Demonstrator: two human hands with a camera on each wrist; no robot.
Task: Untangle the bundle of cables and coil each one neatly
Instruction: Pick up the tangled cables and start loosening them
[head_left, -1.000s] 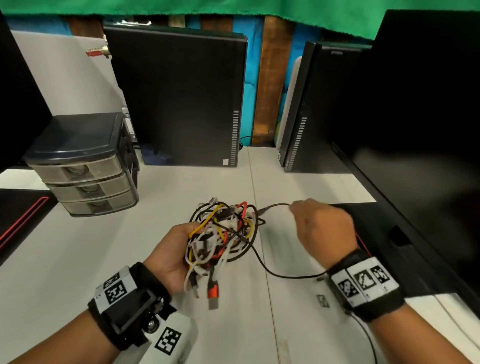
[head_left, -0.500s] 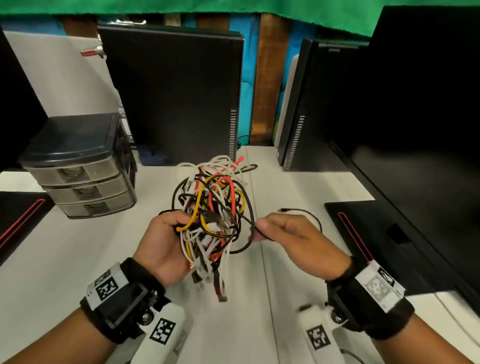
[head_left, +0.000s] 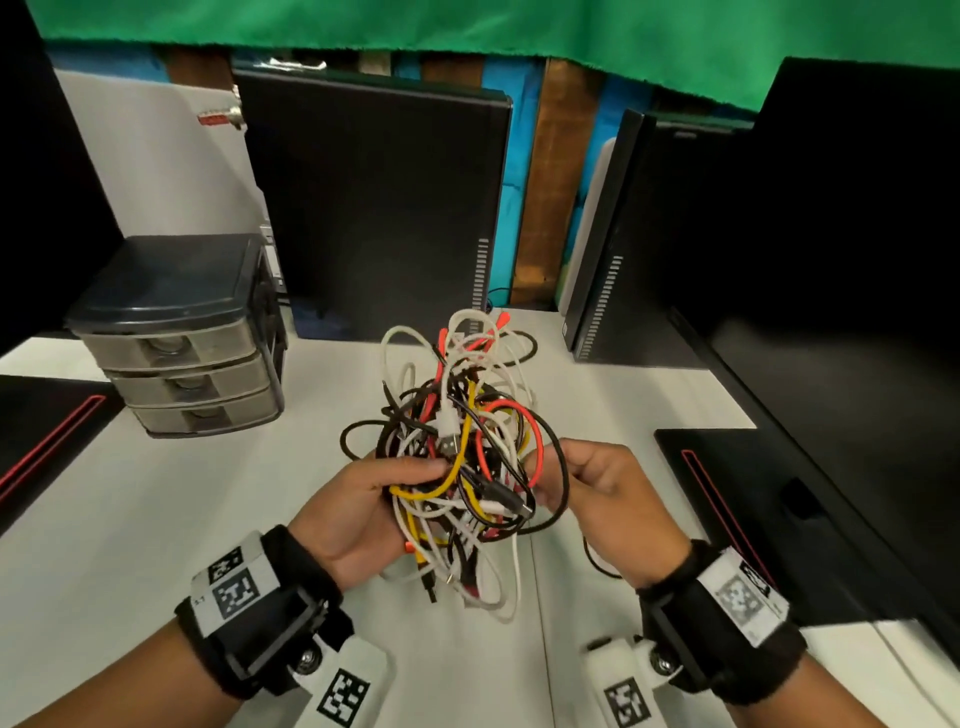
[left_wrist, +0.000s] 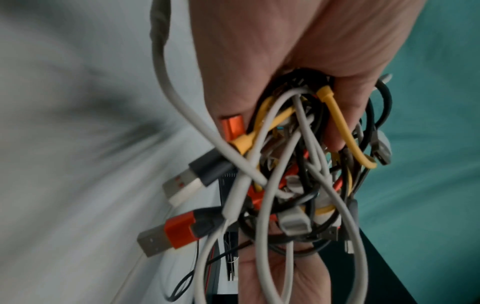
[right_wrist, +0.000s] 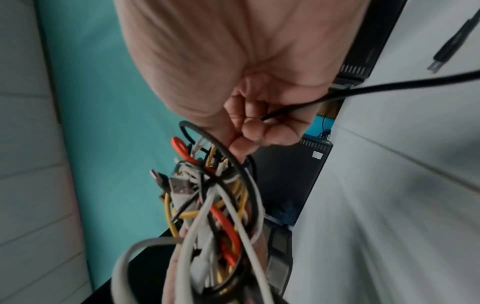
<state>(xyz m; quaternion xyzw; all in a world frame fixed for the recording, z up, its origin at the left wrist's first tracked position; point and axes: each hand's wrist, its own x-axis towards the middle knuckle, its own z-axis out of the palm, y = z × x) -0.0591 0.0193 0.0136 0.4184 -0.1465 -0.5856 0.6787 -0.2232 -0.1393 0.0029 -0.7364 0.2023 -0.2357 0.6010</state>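
My left hand (head_left: 358, 512) grips a bundle of cables (head_left: 460, 452) held up above the white surface (head_left: 130, 519), fingers curled round its middle, while my right hand (head_left: 602, 499) pinches a thin black cable (right_wrist: 363, 90) at the bundle's right edge between thumb and fingertips. The bundle is a knot of smooth round cords in white, black, yellow and red-orange, looped upward and trailing below my palm. In the left wrist view, flat metal plugs stick out of the tangle: one with an orange collar (left_wrist: 179, 227), one with a dark grey collar (left_wrist: 205, 168). In the right wrist view the black cable runs taut from my fingers off to the right, and another black plug (right_wrist: 267, 51) lies on the surface beyond.

Both wrists wear black straps with white tags printed in black-and-white square codes; no words can be read on them. A grey three-drawer plastic box (head_left: 176, 338) with a dark lid stands at the left. Two upright black computer cases (head_left: 379, 208) with slotted vents stand at the back, before blue and brown boards and a green cloth (head_left: 467, 26) overhead. A black mat with a red line (head_left: 779, 519) lies at the right
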